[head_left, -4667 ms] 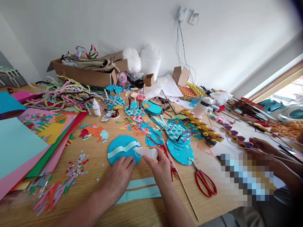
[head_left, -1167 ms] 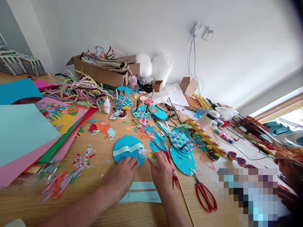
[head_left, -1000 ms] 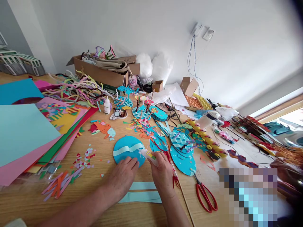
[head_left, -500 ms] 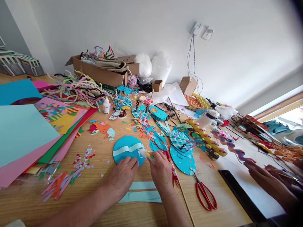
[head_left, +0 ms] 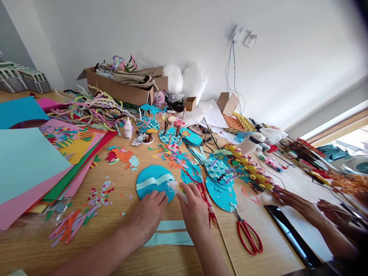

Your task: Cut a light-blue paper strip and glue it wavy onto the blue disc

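A round blue paper disc (head_left: 153, 191) lies on the table with a wavy light-blue strip (head_left: 155, 179) across it. Flat on the disc's lower edge rest the fingers of my left hand (head_left: 151, 212), pressing rather than gripping. My right hand (head_left: 194, 207) is closed around a small white glue bottle (head_left: 179, 191); its nozzle points left, at the right edge of the disc by the strip's end. Light-blue paper strips (head_left: 169, 238) lie below, partly under my right wrist. Red-handled scissors (head_left: 249, 237) and a thin wooden stick (head_left: 221, 230) are to the right.
Coloured paper sheets (head_left: 28, 161) fill the left side. Paper fish (head_left: 123, 155), scraps (head_left: 99, 191) and woven blue discs (head_left: 220, 168) surround the work. Another glue bottle (head_left: 128, 129) stands behind. At right, another person's hands (head_left: 301, 209) are near a black phone-like slab (head_left: 290, 234).
My hands stay almost in place, the glue bottle shifting slightly at the disc's edge. The other person's hand has moved left, with the purple wavy strip no longer spread out there.
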`<state>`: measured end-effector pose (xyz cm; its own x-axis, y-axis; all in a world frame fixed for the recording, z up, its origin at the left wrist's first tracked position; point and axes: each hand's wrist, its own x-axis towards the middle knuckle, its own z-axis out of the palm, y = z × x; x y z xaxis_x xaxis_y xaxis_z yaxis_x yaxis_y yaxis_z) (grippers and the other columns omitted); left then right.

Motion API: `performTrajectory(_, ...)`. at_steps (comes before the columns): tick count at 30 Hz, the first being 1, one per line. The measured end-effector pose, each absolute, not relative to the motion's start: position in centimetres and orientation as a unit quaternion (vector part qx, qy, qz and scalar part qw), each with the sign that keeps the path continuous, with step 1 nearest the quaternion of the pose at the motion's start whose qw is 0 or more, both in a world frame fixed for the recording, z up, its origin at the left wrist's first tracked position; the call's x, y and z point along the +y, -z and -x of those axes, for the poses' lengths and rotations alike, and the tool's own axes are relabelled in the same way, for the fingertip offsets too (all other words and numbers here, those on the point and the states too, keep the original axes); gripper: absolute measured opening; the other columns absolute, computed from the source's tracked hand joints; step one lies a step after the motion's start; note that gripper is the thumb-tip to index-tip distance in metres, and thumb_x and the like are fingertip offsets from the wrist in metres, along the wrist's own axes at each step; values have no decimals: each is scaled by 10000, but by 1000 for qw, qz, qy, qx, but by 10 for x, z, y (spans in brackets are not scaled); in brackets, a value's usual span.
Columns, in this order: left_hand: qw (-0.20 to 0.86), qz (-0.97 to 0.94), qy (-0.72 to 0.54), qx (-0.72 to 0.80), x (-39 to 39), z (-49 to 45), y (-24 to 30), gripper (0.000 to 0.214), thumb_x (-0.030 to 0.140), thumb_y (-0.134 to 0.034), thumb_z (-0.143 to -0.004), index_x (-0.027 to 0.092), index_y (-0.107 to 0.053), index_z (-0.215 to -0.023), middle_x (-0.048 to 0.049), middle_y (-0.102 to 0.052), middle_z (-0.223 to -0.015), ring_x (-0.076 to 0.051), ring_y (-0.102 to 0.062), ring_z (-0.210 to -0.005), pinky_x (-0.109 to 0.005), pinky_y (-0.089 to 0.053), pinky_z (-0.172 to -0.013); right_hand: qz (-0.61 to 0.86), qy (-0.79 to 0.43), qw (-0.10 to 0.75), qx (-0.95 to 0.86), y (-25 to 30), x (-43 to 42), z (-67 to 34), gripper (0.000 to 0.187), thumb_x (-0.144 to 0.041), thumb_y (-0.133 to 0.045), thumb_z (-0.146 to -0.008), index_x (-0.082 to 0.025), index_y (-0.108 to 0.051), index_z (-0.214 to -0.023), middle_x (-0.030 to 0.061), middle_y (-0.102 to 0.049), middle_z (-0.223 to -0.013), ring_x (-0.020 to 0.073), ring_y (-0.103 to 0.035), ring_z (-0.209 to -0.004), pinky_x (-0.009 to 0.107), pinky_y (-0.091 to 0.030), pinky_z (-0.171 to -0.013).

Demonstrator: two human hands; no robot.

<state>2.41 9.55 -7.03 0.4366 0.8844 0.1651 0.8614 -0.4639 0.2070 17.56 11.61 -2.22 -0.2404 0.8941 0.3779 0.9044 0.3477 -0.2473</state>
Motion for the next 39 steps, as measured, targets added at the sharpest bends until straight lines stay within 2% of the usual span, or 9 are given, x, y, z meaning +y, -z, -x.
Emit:
performTrajectory(8,42,-845,-142,513,96,-24,72,322,110,-367,-868,157,-538,-1136,-97,-599,-1142,-232,-534,-975,-372,-427,-781,557,-27,267,-786,26,113,-178,232,-270,-516,-825,-229,-588,-1042,60,-606,-994,176,-620,-810,247,-495,-586)
performTrajectory(15,52,-839,-158,518,96,-24,76,346,135,-318,-883,179,-537,-1147,-93,-599,-1142,-227,-525,-987,-374,-414,-795,555,7,275,-785,27,113,-178,263,-270,-507,-823,-212,-579,-1070,82,-623,-1027,196,-624,-846,273,-510,-610)
performTrajectory(21,56,-843,-137,518,95,-24,71,336,109,-368,-860,158,-534,-1148,-106,-588,-1163,-238,-523,-1005,-381,-412,-807,557,25,281,-781,35,115,-183,305,-289,-539,-804,-168,-543,-1083,123,-625,-1044,231,-612,-922,315,-522,-664)
performTrajectory(26,60,-845,-139,513,95,-23,70,356,111,-335,-868,163,-524,-1165,-111,-588,-1165,-243,-520,-1012,-392,-420,-800,553,26,277,-786,35,117,-186,278,-309,-535,-808,-182,-528,-1056,107,-645,-966,226,-623,-869,320,-512,-660)
performTrajectory(32,58,-847,-122,515,95,-23,64,327,123,-415,-846,153,-539,-1148,-104,-596,-1163,-254,-534,-1004,-390,-429,-788,553,37,273,-786,29,116,-184,221,-302,-512,-821,-180,-551,-1001,94,-644,-937,215,-612,-840,297,-481,-662)
performTrajectory(39,55,-846,-121,516,95,-25,63,325,121,-432,-844,141,-541,-1150,-111,-597,-1164,-250,-535,-1000,-386,-423,-797,555,52,268,-786,28,119,-183,184,-309,-515,-822,-182,-571,-943,80,-639,-895,210,-581,-783,299,-437,-667)
